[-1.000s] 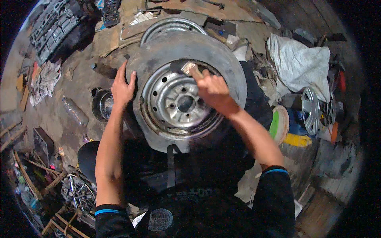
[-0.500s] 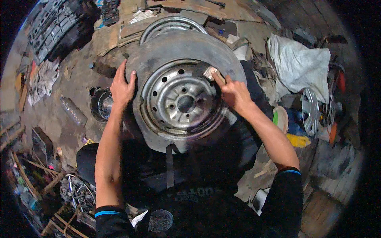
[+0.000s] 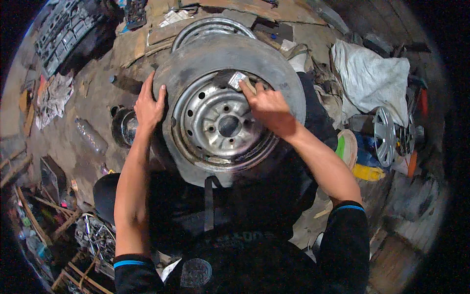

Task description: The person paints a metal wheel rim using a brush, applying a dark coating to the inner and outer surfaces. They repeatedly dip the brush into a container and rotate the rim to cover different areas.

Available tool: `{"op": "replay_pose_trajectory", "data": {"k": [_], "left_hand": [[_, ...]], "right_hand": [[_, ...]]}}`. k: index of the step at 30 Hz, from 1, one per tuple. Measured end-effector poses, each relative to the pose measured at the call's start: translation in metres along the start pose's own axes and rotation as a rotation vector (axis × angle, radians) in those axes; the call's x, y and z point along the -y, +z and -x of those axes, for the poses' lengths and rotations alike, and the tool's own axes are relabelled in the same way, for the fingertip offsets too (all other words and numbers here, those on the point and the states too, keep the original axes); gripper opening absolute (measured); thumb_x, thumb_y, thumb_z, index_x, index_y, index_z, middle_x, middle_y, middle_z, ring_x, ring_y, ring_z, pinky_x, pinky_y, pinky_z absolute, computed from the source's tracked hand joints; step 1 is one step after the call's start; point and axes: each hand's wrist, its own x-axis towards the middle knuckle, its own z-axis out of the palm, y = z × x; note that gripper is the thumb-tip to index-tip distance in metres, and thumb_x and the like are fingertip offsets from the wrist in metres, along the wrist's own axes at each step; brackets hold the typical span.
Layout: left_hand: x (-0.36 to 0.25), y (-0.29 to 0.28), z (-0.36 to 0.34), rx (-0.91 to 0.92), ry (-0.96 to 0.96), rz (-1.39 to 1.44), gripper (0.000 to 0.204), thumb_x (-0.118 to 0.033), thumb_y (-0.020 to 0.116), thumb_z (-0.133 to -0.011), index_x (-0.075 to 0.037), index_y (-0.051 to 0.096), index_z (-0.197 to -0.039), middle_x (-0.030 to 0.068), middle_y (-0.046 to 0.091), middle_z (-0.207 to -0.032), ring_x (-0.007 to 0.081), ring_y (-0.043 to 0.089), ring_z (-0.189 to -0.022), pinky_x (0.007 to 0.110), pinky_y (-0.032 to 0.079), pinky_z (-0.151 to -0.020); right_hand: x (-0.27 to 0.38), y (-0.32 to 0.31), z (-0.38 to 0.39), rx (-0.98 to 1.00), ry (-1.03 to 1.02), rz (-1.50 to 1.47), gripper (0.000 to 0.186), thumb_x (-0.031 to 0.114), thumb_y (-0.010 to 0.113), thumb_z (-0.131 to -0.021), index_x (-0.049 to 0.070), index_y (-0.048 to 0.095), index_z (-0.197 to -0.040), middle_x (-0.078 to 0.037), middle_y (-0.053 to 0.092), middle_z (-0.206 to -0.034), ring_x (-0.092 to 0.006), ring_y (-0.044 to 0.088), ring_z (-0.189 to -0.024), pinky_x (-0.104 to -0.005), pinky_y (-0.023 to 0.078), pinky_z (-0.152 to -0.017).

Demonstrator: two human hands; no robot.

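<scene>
In front of me a tyre [image 3: 200, 54] stands against my legs, tilted so that its steel wheel rim [image 3: 203, 130] faces up at me. My right hand [image 3: 270, 109] grips a flat paintbrush [image 3: 238, 80] by its wooden handle, with the forefinger stretched along it. The brush's dark bristles touch the upper edge of the rim, beside the tyre's sidewall. At the tyre's left side my left hand [image 3: 150, 105] lies open, thumb and fingers apart, steadying it. Its palm is hidden from view.
Another steel rim [image 3: 213, 27] lies just beyond the tyre. On the left are a metal can [image 3: 128, 128], a plastic bottle [image 3: 91, 137] and a large engine part [image 3: 68, 36]. A white sack [image 3: 369, 78] and a silver wheel cover [image 3: 384, 136] are at the right.
My right hand has moved the paintbrush leftward and slightly up along the rim's upper edge. My left hand has stayed at the tyre's side.
</scene>
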Motion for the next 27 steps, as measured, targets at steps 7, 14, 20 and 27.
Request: {"op": "replay_pose_trajectory", "data": {"k": [7, 14, 20, 27], "left_hand": [[-0.001, 0.002, -0.001, 0.008, -0.015, -0.003, 0.057, -0.042, 0.053, -0.095, -0.019, 0.043, -0.145, 0.0161, 0.054, -0.138, 0.0375, 0.054, -0.123, 0.046, 0.045, -0.1], [0.004, -0.002, -0.002, 0.011, -0.028, 0.001, 0.056, -0.043, 0.053, -0.095, -0.019, 0.044, -0.145, 0.0165, 0.054, -0.138, 0.0376, 0.054, -0.124, 0.047, 0.044, -0.1], [0.003, 0.003, 0.007, 0.029, -0.016, -0.003, 0.057, -0.043, 0.053, -0.095, -0.019, 0.043, -0.146, 0.017, 0.053, -0.139, 0.0382, 0.053, -0.124, 0.047, 0.044, -0.101], [0.002, 0.002, -0.001, 0.011, -0.019, -0.018, 0.056, -0.043, 0.053, -0.095, -0.019, 0.044, -0.145, 0.0171, 0.055, -0.137, 0.0395, 0.054, -0.122, 0.048, 0.045, -0.098]], "right_hand": [[-0.022, -0.003, 0.016, 0.167, 0.017, -0.006, 0.058, 0.012, 0.051, -0.087, 0.007, 0.043, -0.144, -0.019, 0.065, -0.096, -0.0308, 0.069, -0.068, -0.0441, 0.055, -0.056], [-0.03, -0.007, 0.023, 0.174, 0.042, -0.12, 0.064, 0.006, 0.054, -0.081, 0.012, 0.045, -0.144, -0.023, 0.064, -0.091, -0.0359, 0.067, -0.063, -0.0475, 0.054, -0.056], [-0.009, 0.002, 0.017, 0.061, -0.05, -0.101, 0.055, 0.011, 0.051, -0.085, 0.002, 0.046, -0.139, -0.023, 0.065, -0.104, -0.034, 0.071, -0.078, -0.0459, 0.058, -0.063], [-0.025, -0.03, 0.016, 0.345, 0.062, -0.061, 0.054, 0.008, 0.052, -0.085, 0.002, 0.045, -0.139, -0.023, 0.065, -0.098, -0.034, 0.07, -0.079, -0.0448, 0.058, -0.063]]}}
